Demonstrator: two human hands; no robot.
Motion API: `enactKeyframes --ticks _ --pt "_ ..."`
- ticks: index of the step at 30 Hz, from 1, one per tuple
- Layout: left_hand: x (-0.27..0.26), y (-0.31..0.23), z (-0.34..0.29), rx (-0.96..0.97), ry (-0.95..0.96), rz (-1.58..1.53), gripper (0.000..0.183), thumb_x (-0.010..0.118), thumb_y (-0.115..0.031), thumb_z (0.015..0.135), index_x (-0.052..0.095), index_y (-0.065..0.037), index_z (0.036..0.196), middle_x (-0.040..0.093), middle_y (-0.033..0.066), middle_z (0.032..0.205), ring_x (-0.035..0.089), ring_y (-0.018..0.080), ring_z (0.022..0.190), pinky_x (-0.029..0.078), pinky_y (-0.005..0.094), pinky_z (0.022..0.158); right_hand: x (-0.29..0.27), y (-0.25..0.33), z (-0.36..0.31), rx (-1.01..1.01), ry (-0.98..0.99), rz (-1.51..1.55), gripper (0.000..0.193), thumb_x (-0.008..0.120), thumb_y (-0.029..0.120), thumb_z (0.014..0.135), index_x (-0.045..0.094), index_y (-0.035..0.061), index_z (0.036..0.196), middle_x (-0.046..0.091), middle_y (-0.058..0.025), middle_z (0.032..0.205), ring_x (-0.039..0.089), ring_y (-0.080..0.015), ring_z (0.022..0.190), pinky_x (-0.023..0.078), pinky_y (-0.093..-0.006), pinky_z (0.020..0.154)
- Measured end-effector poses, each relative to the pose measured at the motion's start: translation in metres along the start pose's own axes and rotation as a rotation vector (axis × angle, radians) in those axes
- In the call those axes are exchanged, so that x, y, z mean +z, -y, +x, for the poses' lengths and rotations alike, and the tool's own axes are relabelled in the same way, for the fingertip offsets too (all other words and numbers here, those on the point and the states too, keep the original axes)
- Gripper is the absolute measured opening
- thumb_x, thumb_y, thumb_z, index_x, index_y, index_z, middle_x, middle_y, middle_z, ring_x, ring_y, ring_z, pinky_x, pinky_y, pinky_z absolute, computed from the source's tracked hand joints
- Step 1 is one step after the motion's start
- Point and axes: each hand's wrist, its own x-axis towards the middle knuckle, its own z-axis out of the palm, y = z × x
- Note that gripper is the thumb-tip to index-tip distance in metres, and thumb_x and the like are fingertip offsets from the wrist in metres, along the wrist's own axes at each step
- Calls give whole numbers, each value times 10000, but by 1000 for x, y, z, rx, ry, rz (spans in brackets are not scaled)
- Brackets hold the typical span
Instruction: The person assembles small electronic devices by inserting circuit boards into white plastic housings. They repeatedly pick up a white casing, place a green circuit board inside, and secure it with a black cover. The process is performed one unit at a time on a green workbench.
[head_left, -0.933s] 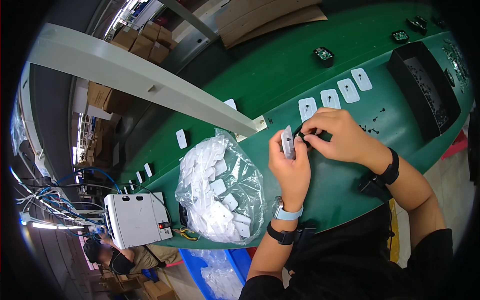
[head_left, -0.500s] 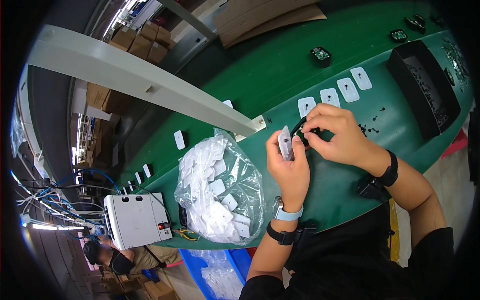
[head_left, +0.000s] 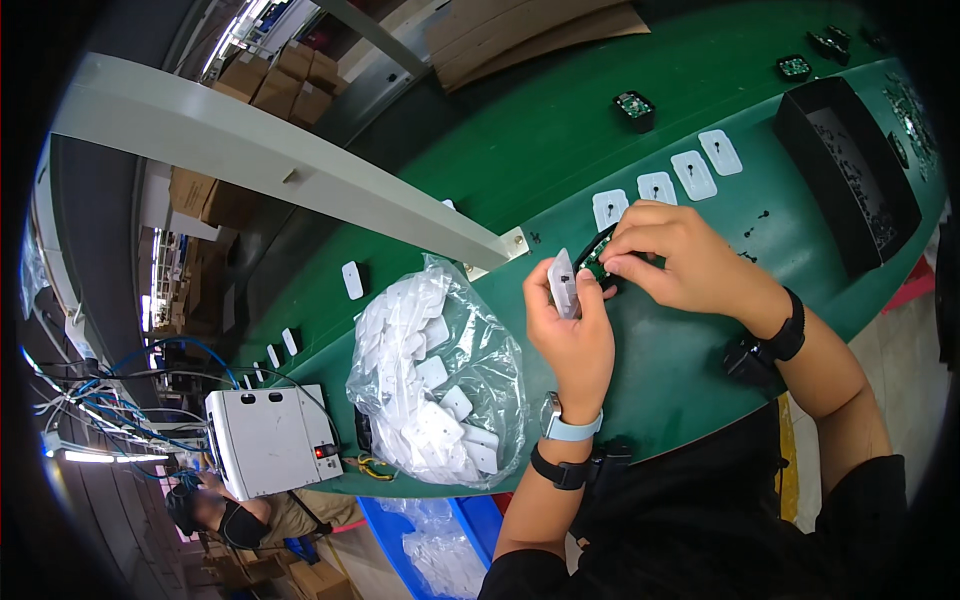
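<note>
In my left hand [head_left: 578, 350] is a thin white plastic cover [head_left: 562, 284], tilted on edge between fingers and thumb. Right against it is a black housing with a green circuit board [head_left: 596, 256], its board facing my right hand. My right hand [head_left: 682, 258] is closed, thumb and forefinger pinched at the board's edge; whatever lies between those fingertips is hidden. Just beyond the hands lie several white covers [head_left: 694, 175] in a row, each with a small black part on it. A few loose black parts [head_left: 748, 258] lie right of my right hand.
A black bin [head_left: 842, 180] of small black parts stands at right. A clear bag of white covers [head_left: 435, 375] lies left of my hands, near a metal post [head_left: 400, 195]. Beyond runs a green belt [head_left: 540, 140] carrying housings. A white machine [head_left: 270, 440] and pliers [head_left: 372, 467] sit at left.
Both hands have shifted slightly left with the cover and housing, and more of the green board shows. Pieces on the belt have slid a little to the left.
</note>
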Motion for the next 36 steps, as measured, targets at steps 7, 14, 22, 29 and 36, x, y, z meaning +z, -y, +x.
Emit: enactKeyframes --ticks 7,14,22,29,36 --pt "-1 0 -6 106 -32 161 223 633 -33 960 531 18 1152 567 46 993 576 89 834 518 246 710 5 16 1 349 -53 148 89 758 64 751 699 5 780 634 -68 764 604 -157 652 480 -282 591" --pt "3 4 -9 150 -20 174 226 654 -55 961 540 10 1145 566 32 993 550 78 827 483 235 707 17 11 -4 360 -213 205 83 744 33 715 666 9 732 603 -52 726 557 -139 609 456 -280 565" --pt "4 1 -8 51 4 9 227 617 -47 983 507 35 1164 571 65 981 595 108 810 578 276 688 7 10 -2 359 -140 175 77 728 17 733 705 14 806 626 -56 761 584 -154 625 479 -291 576" --pt "0 -1 -2 -36 6 -97 219 600 -33 984 493 39 1161 576 83 975 632 132 817 635 310 670 2 7 -1 0 -58 -34 87 714 25 770 722 7 855 657 -104 814 654 -277 698 543 -350 620" --pt "3 5 -8 23 27 42 222 620 -20 968 505 36 1149 600 91 988 648 122 830 629 290 681 6 9 -3 346 -89 99 95 739 65 732 678 -6 748 618 -59 688 580 -127 586 454 -270 539"
